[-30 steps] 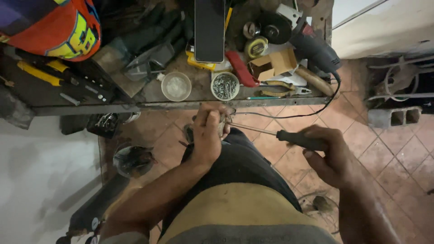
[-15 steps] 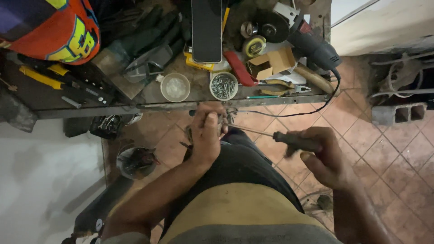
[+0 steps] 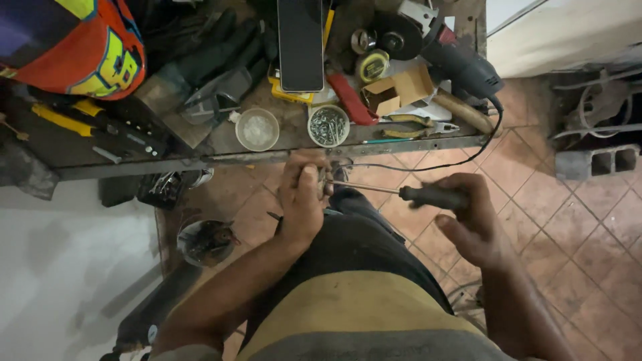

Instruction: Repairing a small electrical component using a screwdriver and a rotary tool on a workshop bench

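My left hand [image 3: 302, 199] is closed around a small metal part [image 3: 326, 179] just below the front edge of the workbench [image 3: 200, 162]. A screwdriver [image 3: 408, 194] with a dark handle lies in my right hand [image 3: 471, 220], and its thin shaft points left, with the tip at the part in my left hand. Both hands are over my lap, above the tiled floor [image 3: 548, 220]. The part itself is mostly hidden by my fingers.
On the workbench stand a tub of screws [image 3: 328, 126], a pale round tub [image 3: 257, 129], a dark flat phone [image 3: 300, 43], an angle grinder [image 3: 445, 53] with its cable, a small cardboard box [image 3: 401, 90], pliers and a colourful helmet [image 3: 73, 43]. A concrete block [image 3: 595, 162] sits on the floor at right.
The view has shifted slightly. My right hand with the screwdriver has stayed at the part, turning a little; my left hand keeps its hold.
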